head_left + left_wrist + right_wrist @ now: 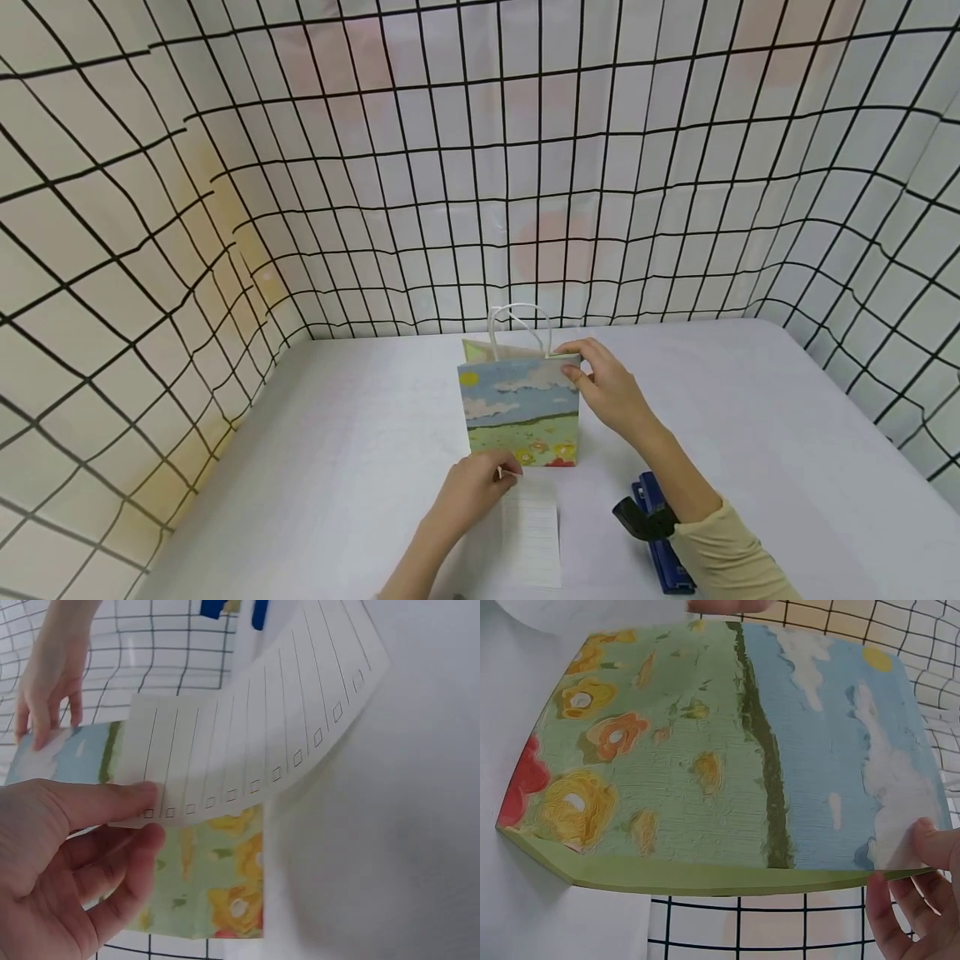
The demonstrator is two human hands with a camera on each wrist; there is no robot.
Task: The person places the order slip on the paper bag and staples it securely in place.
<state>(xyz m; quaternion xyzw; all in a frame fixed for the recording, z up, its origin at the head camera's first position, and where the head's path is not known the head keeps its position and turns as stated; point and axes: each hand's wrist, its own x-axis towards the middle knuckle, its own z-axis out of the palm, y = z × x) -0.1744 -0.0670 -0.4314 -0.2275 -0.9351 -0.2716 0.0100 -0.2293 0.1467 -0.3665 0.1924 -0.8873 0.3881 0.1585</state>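
Left hand [478, 485]: fingers pinch paper [251, 742], which I judge could crease if bent.
Right hand [609, 385]: fingers clamp bag [522, 404]; a tug might tip it.

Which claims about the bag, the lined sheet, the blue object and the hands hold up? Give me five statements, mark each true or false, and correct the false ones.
1. The left hand pinches a lined sheet. True.
2. The right hand grips the bag near its base. False: it grips the bag at an upper corner.
3. Small printed boxes run along one edge of the lined sheet. True.
4. The front of the bag is plain white. False: it shows a flowery landscape under a cloudy sky.
5. A dark blue object lies on the white table by the right forearm. True.
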